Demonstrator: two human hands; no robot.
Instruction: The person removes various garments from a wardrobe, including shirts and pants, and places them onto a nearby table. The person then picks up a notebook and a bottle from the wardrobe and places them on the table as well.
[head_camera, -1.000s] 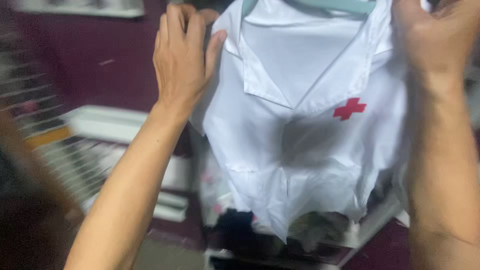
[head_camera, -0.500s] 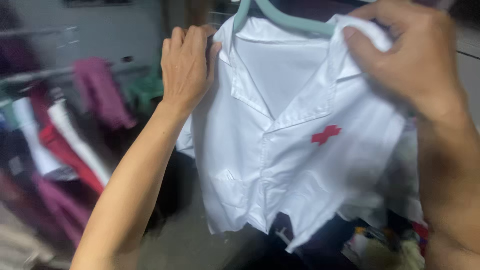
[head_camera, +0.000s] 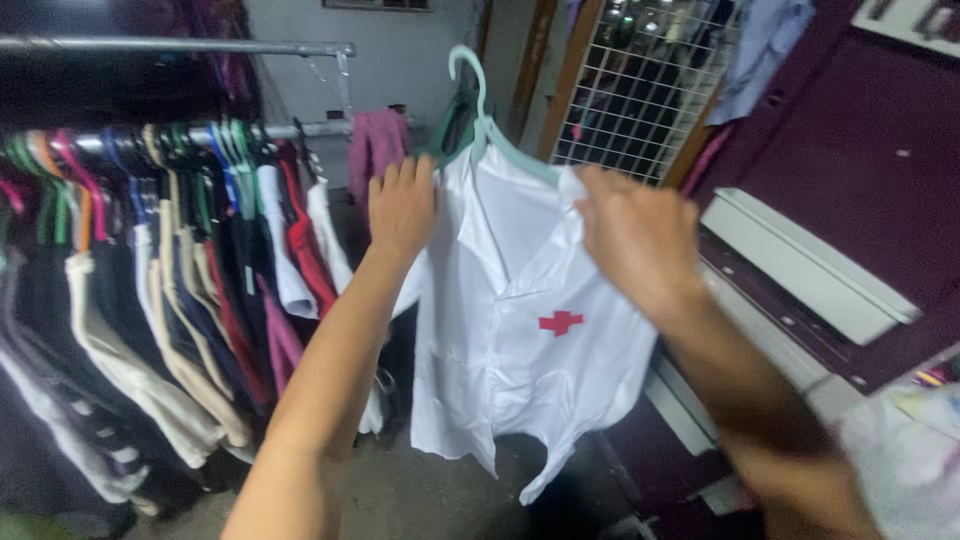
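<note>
1. Right hand (head_camera: 640, 235) is pretty blurred - can't tell how its fingers grip the white shirt (head_camera: 520, 350).
2. Left hand (head_camera: 403, 205) covers the shirt's shoulder.
3. Clothes on the rack (head_camera: 150, 300) run off the left edge - too dark to sort out.

From my remote seat this reads as a clothing shop or its stockroom. Left of the white shirt (head_camera: 520, 330) on its pale green hanger (head_camera: 490, 125), a metal rail (head_camera: 180, 45) carries a crowded row of hung garments (head_camera: 170, 290) in many colours. Behind the shirt to the right stands a wire grid display panel (head_camera: 640, 80), with dark maroon walls (head_camera: 860, 150) further right.
</note>
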